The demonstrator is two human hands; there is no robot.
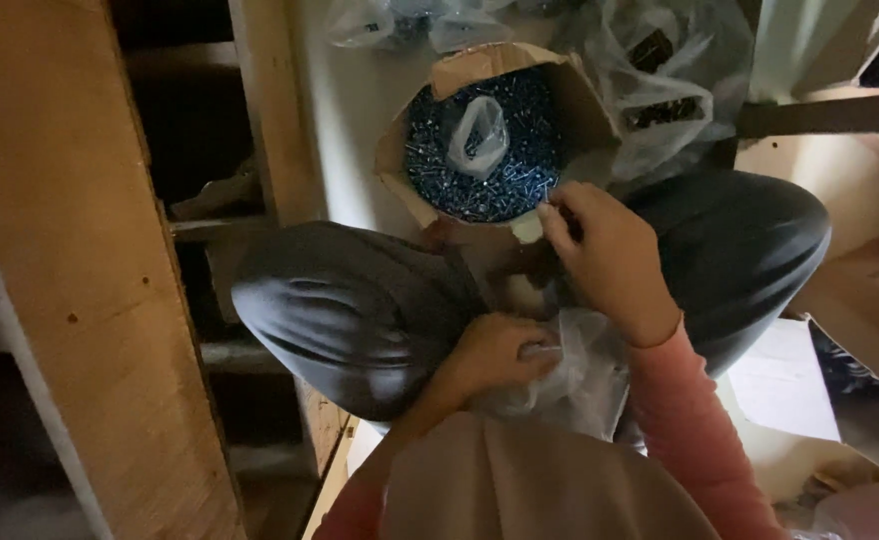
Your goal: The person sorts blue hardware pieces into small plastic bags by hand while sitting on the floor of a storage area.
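We are gripping a clear plastic bag point(585, 375) with our left hand point(495, 352); our right hand point(605, 255), fingers pinched together, is reaching beyond it to the box of screws point(485, 140).

I see a crumpled clear plastic bag point(580, 370) bunched in my lap, and a torn-open cardboard box point(570, 95) of dark screws point(520, 170) just ahead.

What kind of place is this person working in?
Probably a workshop or storeroom where hardware is packed. An open cardboard box holds dark metal screws, clear plastic bags lie behind it, and rough wooden boards stand at the left.
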